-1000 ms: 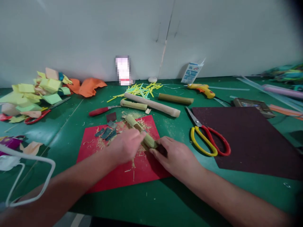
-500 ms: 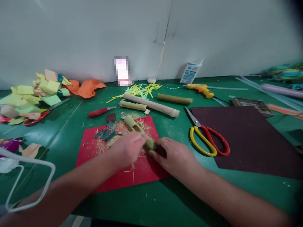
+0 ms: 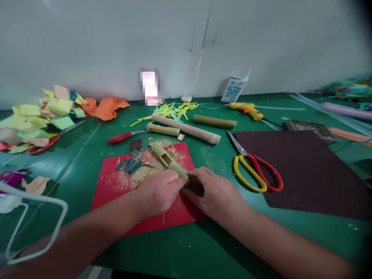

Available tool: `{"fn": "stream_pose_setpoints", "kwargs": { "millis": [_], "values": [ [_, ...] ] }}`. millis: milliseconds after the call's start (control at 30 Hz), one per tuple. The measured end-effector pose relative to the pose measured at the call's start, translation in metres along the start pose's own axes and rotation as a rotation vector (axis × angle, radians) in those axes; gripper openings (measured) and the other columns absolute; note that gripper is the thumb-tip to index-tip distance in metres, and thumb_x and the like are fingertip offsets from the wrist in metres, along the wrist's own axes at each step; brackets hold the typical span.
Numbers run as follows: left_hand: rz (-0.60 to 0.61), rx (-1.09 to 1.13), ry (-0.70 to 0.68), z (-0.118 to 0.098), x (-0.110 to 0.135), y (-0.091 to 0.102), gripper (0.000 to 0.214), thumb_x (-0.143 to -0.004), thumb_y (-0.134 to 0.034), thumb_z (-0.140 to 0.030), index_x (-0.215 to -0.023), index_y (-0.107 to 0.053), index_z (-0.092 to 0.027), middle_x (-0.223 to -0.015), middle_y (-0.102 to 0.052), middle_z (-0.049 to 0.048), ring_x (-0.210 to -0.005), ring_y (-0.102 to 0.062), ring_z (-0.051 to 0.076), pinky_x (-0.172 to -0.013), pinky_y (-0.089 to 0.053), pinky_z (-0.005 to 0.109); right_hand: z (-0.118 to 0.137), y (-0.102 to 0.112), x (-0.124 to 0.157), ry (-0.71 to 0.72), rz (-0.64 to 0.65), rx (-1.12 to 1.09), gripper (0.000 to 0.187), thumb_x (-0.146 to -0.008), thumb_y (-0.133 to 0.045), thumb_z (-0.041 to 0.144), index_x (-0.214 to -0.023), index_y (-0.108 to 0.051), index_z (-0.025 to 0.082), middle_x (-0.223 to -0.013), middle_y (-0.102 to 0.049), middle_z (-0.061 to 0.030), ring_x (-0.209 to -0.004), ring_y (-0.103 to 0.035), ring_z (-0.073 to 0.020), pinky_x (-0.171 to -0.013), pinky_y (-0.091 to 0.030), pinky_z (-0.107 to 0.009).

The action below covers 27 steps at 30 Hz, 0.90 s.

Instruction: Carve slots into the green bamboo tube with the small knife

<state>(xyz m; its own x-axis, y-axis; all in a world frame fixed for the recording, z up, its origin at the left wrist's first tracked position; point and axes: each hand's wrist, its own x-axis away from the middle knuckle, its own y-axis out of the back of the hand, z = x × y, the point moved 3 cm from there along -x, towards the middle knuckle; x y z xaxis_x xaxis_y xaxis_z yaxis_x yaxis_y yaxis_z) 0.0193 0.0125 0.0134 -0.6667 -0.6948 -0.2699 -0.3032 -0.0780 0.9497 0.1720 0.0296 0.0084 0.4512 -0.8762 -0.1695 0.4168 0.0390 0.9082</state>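
A bamboo tube with a rectangular slot cut in its upper side lies slanted over a red sheet. My left hand is closed on the tube's near end, thumb and fingertips pressed together there. At that same end, my right hand grips with curled fingers, almost touching the left. A dark patch shows under the right palm; I cannot tell whether it is a held piece or shadow. Pale shavings and several small dark scraps lie left of the tube.
Scissors lie on a dark brown sheet at right. Behind the tube are a red-handled tool, more bamboo pieces, yellow strips and a glue gun. Folded papers are heaped at left.
My left hand has slid down the tube to its near end, uncovering more of the slot. My right hand has stayed nearly in place.
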Motion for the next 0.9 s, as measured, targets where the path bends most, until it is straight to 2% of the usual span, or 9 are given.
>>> {"fn": "stream_pose_setpoints", "kwargs": {
  "millis": [133,267,433,567,700,833,900],
  "values": [
    [-0.007,0.005,0.008,0.012,-0.003,0.001,0.032,-0.094,-0.029,-0.022,-0.104,-0.058,-0.015,-0.073,-0.053,0.0042,-0.067,-0.05,0.015,-0.058,-0.041,0.026,0.0,0.001,0.0,-0.008,0.026,0.002,0.015,-0.082,-0.051,0.035,-0.084,-0.052,0.021,-0.082,-0.058,-0.0012,-0.07,-0.057,-0.0155,-0.057,-0.035,-0.027],
    [-0.113,-0.01,0.013,0.026,-0.004,0.004,0.033,-0.093,-0.029,-0.02,-0.111,-0.056,-0.011,-0.075,-0.055,0.0068,-0.074,-0.052,0.017,-0.064,-0.044,0.03,0.003,0.004,-0.001,0.001,0.09,0.031,0.018,-0.085,-0.044,0.036,-0.082,-0.052,0.02,-0.077,-0.058,-0.0019,-0.069,-0.055,-0.0165,-0.057,-0.034,-0.028],
    [-0.031,0.017,-0.034,0.02,0.0,0.0,0.032,-0.094,-0.03,-0.022,-0.108,-0.057,-0.014,-0.072,-0.054,0.0043,-0.067,-0.05,0.016,-0.059,-0.042,0.028,0.004,0.005,0.001,0.007,0.074,0.011,0.019,-0.086,-0.042,0.035,-0.08,-0.051,0.02,-0.077,-0.058,-0.0025,-0.07,-0.054,-0.0162,-0.058,-0.033,-0.028],
    [-0.11,0.01,0.007,0.025,0.002,0.002,0.034,-0.094,-0.03,-0.02,-0.113,-0.055,-0.011,-0.073,-0.054,0.0063,-0.07,-0.052,0.017,-0.061,-0.044,0.029,0.004,0.004,0.001,0.001,0.076,0.014,0.019,-0.085,-0.043,0.035,-0.081,-0.052,0.019,-0.078,-0.058,-0.0031,-0.069,-0.054,-0.0163,-0.058,-0.033,-0.028],
    [-0.038,0.053,-0.043,0.026,0.001,0.0,0.033,-0.094,-0.031,-0.022,-0.114,-0.055,-0.014,-0.074,-0.055,0.0051,-0.067,-0.051,0.016,-0.059,-0.044,0.028,0.004,0.005,0.0,0.012,0.081,-0.001,0.018,-0.086,-0.041,0.033,-0.08,-0.052,0.019,-0.077,-0.058,-0.0032,-0.069,-0.054,-0.0157,-0.057,-0.033,-0.027],
    [-0.129,0.068,0.014,0.03,-0.002,0.003,0.032,-0.094,-0.031,-0.021,-0.112,-0.056,-0.012,-0.077,-0.056,0.0069,-0.072,-0.053,0.017,-0.064,-0.046,0.03,0.003,0.005,0.001,-0.014,0.085,0.023,0.017,-0.086,-0.042,0.033,-0.08,-0.051,0.02,-0.077,-0.057,-0.0024,-0.067,-0.054,-0.0156,-0.056,-0.032,-0.028],
    [-0.108,0.074,0.033,0.03,-0.002,0.002,0.031,-0.094,-0.032,-0.021,-0.111,-0.057,-0.012,-0.079,-0.057,0.0075,-0.075,-0.054,0.017,-0.067,-0.047,0.031,0.003,0.005,0.001,-0.027,0.069,0.015,0.016,-0.084,-0.045,0.035,-0.084,-0.051,0.02,-0.081,-0.058,-0.0022,-0.069,-0.055,-0.016,-0.056,-0.033,-0.028]
  ]
}}
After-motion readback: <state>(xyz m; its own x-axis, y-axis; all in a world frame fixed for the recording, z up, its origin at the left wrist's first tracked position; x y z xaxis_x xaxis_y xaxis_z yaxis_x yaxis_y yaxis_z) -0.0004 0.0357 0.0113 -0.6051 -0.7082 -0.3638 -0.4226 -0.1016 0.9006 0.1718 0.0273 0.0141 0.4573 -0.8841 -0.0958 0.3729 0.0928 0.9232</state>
